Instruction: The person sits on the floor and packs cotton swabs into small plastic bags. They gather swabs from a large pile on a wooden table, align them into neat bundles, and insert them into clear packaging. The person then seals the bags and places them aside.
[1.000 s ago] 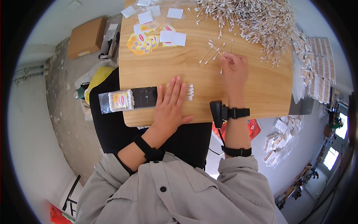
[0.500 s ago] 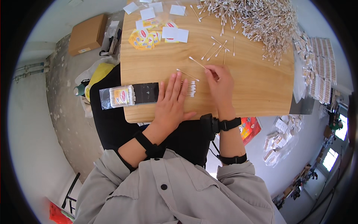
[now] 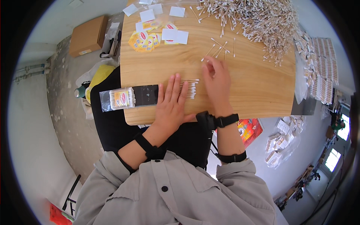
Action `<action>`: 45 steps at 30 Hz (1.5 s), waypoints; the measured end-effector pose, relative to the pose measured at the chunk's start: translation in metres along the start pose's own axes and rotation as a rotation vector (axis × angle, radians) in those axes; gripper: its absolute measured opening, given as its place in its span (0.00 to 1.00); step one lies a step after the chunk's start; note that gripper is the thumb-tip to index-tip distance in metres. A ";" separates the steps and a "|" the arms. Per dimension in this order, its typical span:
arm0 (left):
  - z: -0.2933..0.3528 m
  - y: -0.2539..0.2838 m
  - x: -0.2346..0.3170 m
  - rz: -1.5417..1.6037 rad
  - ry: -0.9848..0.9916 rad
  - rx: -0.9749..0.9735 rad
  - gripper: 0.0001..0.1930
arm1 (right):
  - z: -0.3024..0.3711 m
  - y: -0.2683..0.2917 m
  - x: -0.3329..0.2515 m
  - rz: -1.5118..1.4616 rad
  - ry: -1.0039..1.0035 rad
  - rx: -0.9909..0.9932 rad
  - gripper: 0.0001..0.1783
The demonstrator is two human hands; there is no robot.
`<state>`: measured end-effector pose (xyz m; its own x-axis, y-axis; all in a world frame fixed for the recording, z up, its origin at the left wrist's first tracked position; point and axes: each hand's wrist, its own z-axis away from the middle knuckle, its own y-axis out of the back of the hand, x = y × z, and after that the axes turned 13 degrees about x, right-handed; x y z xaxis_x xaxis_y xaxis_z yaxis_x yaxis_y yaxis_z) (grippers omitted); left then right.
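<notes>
My left hand [image 3: 171, 105] lies flat with its fingers stretched out over a row of cotton swabs [image 3: 192, 90]. White tips of the row stick out to the right of my fingers; the rest is hidden under them. One swab [image 3: 189, 79] lies along the row's far edge. My right hand [image 3: 218, 82] is loosely curled above the table, thumb and forefinger slightly apart, and no swab shows in it. Its fingertips are beside several loose swabs [image 3: 220, 48]. Left of my left hand, a dark strip [image 3: 147, 95] extends to a clear-wrapped pack of swabs [image 3: 122, 98] with a yellow label.
A large heap of swabs [image 3: 262, 26] covers the table's far right. Yellow labels [image 3: 144, 41] and white cards [image 3: 174, 36] lie at the far left. Bundled swab packs [image 3: 322, 71] stand beyond the right edge. A cardboard box [image 3: 88, 35] rests on the floor at left.
The swab that was in my right hand no longer shows there. My right hand has shifted slightly. The slanted swab by my left fingers now lies nearly parallel with the row.
</notes>
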<state>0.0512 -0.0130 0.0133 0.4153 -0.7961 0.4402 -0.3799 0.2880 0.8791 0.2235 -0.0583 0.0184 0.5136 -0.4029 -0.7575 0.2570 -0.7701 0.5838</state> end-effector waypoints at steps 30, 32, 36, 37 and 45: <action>0.001 0.001 -0.001 -0.014 -0.002 -0.011 0.59 | -0.010 0.007 0.010 0.173 0.081 -0.200 0.07; 0.002 -0.001 -0.002 -0.013 -0.009 -0.001 0.59 | -0.001 0.013 0.002 0.109 0.063 -0.349 0.07; 0.002 -0.001 -0.003 0.061 0.010 0.055 0.61 | 0.015 0.009 0.014 -0.201 0.116 -0.115 0.10; 0.002 0.003 -0.006 0.105 0.027 0.090 0.61 | 0.023 0.007 0.014 -0.293 -0.019 -0.040 0.12; -0.010 0.005 -0.015 0.041 0.056 0.045 0.59 | 0.066 -0.037 0.011 -0.867 -0.406 0.086 0.30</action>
<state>0.0519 0.0057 0.0129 0.4437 -0.7527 0.4864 -0.4339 0.2944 0.8515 0.1656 -0.0667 -0.0306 -0.1530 0.1957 -0.9686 0.3447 -0.9081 -0.2379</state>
